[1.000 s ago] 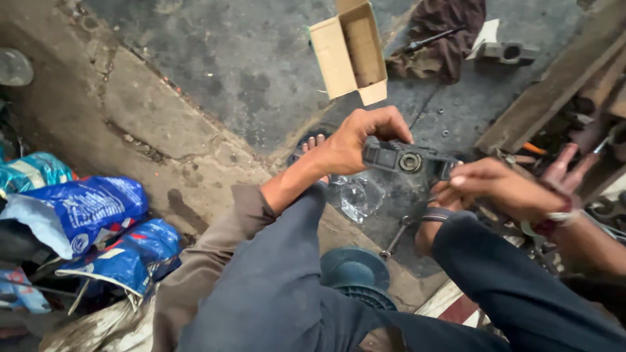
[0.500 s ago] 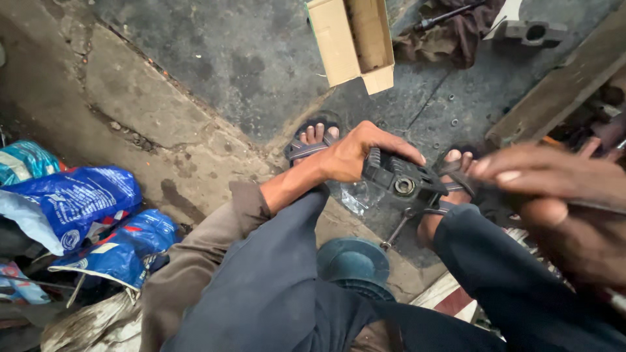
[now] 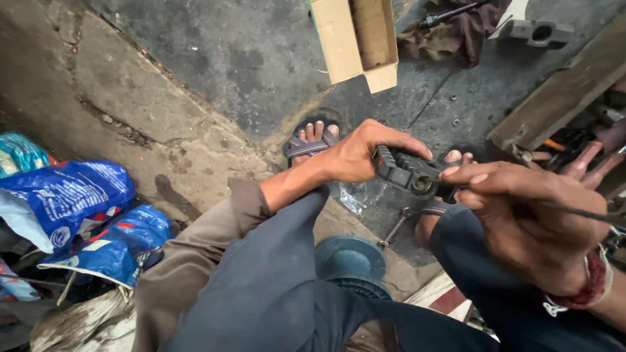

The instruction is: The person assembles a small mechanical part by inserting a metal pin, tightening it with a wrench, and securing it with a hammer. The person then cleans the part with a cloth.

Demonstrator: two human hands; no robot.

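My left hand (image 3: 362, 153) grips a black ribbed metal part (image 3: 404, 173) with a round bearing hole, held above my knees. My right hand (image 3: 528, 218) is close to the camera, fingers pinched on a thin dark tool or rod (image 3: 587, 212) whose tip meets the part's right side. A red thread band sits on that wrist. My feet in sandals (image 3: 313, 143) rest on the oily floor below. A small wrench (image 3: 394, 228) and a crumpled clear plastic bag (image 3: 355, 195) lie on the floor under the part.
An open cardboard box (image 3: 355, 39) lies ahead, a dark rag (image 3: 456, 29) and a grey metal casting (image 3: 538, 29) beyond it. Blue plastic sacks (image 3: 72, 202) pile at the left. A wooden plank (image 3: 561, 91) and tool clutter stand right. A teal round stool (image 3: 349, 261) sits under me.
The view has tilted down and closer. My right hand has risen toward the camera with the thin tool, and my left hand keeps its hold on the black part.
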